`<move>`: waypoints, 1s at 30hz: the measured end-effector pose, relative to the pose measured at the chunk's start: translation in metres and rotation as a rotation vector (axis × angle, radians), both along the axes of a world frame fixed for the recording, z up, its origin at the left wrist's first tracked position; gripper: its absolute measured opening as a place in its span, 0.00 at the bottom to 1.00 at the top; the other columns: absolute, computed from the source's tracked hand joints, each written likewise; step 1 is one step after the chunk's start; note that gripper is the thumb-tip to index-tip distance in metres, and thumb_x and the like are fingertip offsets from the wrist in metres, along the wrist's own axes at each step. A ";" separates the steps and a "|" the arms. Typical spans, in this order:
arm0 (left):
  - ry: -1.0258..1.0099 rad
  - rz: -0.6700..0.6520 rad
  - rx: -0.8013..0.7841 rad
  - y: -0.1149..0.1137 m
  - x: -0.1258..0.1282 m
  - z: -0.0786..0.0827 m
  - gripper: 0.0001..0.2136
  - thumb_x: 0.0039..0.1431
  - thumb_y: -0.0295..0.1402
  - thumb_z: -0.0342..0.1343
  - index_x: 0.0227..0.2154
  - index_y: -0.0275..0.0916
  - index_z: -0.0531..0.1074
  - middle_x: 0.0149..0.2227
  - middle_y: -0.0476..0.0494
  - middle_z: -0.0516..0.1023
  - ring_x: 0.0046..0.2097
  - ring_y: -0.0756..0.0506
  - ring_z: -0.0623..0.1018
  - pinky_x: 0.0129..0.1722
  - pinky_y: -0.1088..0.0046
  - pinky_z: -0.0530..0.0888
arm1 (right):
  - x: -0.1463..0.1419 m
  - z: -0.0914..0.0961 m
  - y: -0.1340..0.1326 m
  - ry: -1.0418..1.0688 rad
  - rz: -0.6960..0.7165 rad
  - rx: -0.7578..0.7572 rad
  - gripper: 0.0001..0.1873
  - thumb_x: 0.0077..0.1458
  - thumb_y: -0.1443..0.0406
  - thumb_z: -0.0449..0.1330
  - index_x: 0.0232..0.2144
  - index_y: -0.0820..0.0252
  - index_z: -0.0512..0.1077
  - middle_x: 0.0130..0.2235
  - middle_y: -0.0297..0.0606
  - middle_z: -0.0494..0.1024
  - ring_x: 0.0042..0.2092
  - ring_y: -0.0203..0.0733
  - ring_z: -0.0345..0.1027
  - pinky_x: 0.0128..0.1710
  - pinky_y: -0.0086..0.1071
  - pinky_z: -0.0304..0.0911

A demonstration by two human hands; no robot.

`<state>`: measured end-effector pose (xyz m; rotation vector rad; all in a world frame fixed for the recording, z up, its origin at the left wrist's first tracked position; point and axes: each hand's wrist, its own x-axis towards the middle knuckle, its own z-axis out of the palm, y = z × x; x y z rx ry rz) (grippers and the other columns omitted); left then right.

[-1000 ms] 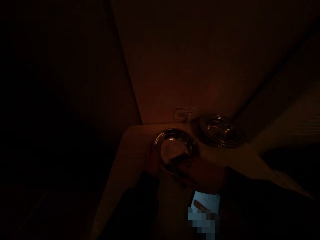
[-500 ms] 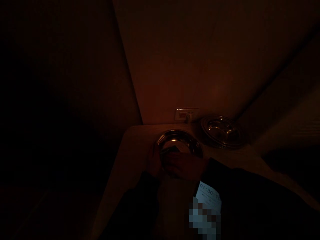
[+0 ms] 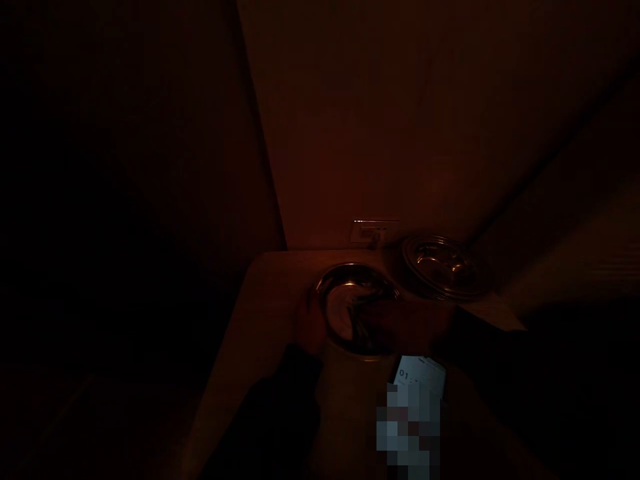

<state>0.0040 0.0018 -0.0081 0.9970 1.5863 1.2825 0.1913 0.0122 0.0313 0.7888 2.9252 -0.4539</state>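
The scene is very dark. A round steel plate (image 3: pixel 345 293) lies on a pale table (image 3: pixel 270 307). My left hand (image 3: pixel 310 327) rests at the plate's left rim, seemingly gripping it; its fingers are barely visible. My right hand (image 3: pixel 405 320) lies over the plate's right part, pressing something dark on its surface that I cannot make out. Both sleeves are dark.
A second steel plate (image 3: pixel 443 265) sits at the back right by the wall. A wall socket (image 3: pixel 374 231) is behind the plates. A lit phone screen (image 3: pixel 423 377) lies near the front edge. The table's left edge drops into darkness.
My right hand has slid from the plate's near rim to its right side, and its arm has swung right. The left hand stayed at the left rim.
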 end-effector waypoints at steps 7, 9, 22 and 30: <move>0.034 0.008 0.004 0.001 -0.001 -0.002 0.16 0.62 0.34 0.41 0.40 0.34 0.73 0.45 0.36 0.78 0.46 0.42 0.76 0.50 0.65 0.69 | -0.036 0.006 -0.004 0.080 0.063 -0.208 0.24 0.58 0.70 0.50 0.57 0.72 0.62 0.60 0.54 0.62 0.63 0.47 0.51 0.61 0.40 0.52; 0.051 -0.024 0.026 0.001 -0.003 -0.003 0.17 0.62 0.34 0.40 0.40 0.34 0.73 0.45 0.37 0.78 0.47 0.43 0.76 0.51 0.65 0.68 | -0.043 -0.002 0.001 0.024 -0.014 -0.119 0.28 0.57 0.67 0.53 0.59 0.74 0.59 0.62 0.55 0.58 0.64 0.53 0.47 0.62 0.45 0.50; 0.075 -0.002 -0.012 0.001 -0.003 -0.003 0.17 0.62 0.34 0.41 0.41 0.34 0.74 0.47 0.35 0.77 0.49 0.42 0.75 0.53 0.63 0.68 | -0.045 -0.014 0.016 0.092 -0.424 0.055 0.18 0.63 0.64 0.47 0.49 0.66 0.69 0.50 0.50 0.74 0.51 0.49 0.67 0.51 0.41 0.61; 0.037 0.023 0.015 0.004 -0.005 -0.008 0.15 0.60 0.35 0.44 0.38 0.36 0.74 0.43 0.39 0.79 0.46 0.43 0.76 0.51 0.65 0.69 | -0.066 0.006 -0.010 0.270 -0.444 -0.405 0.19 0.64 0.60 0.44 0.46 0.62 0.72 0.50 0.45 0.75 0.50 0.44 0.69 0.51 0.36 0.61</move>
